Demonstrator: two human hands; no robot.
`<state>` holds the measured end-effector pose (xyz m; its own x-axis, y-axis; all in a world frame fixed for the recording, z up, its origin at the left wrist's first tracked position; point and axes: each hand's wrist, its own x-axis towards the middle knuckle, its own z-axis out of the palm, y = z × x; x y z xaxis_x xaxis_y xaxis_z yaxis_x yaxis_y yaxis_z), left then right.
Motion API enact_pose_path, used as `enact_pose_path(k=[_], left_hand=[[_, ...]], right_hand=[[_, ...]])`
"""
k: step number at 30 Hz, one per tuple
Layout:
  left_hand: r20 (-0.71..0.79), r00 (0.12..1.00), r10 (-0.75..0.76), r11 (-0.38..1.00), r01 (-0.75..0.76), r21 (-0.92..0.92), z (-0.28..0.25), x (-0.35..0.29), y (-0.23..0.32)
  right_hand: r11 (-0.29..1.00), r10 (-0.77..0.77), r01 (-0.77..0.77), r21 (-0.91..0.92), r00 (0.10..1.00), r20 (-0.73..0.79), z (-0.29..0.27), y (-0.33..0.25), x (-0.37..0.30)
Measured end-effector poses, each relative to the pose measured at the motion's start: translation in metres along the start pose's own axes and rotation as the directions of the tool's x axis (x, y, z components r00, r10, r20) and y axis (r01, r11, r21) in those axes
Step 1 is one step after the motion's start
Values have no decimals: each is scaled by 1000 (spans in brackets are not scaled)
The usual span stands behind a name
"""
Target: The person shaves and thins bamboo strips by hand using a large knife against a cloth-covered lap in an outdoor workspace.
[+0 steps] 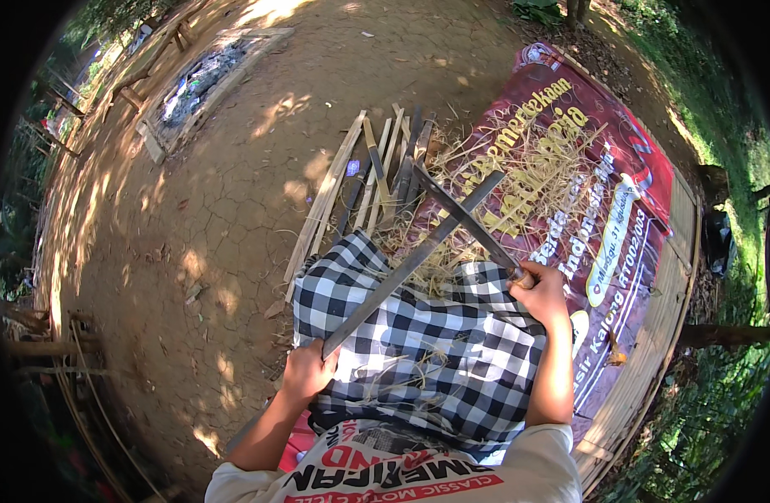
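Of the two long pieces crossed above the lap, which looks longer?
The straight dark strip gripped in the left hand; it spans visibly more than the handled blade crossing it, gripped in the right hand.

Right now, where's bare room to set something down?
Mostly bare: dirt ground left of the bamboo strips and nearer than the ash bed; also dirt beyond the strips, between ash bed and maroon banner. Crowded: the strips, and the banner's middle under shavings.

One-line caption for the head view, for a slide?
Right hand holds a knife crossing a strip in the left hand; checkered cloth below, shavings on a banner beyond.
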<state>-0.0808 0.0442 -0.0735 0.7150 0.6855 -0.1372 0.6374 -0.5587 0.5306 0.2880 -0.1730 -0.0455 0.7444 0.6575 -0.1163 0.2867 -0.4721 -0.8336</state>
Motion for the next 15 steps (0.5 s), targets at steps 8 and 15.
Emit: enact_pose_path(k=[8,15], left_hand=[[27,998,50,995,-48,-84,0,-6,-27],[-69,985,157,987,-154,42,3,-17,-77]], right_hand=[[918,-7,-31,396,996,93,-4,-21,-3],[872,20,-128,473,974,227,30,-22,-16]])
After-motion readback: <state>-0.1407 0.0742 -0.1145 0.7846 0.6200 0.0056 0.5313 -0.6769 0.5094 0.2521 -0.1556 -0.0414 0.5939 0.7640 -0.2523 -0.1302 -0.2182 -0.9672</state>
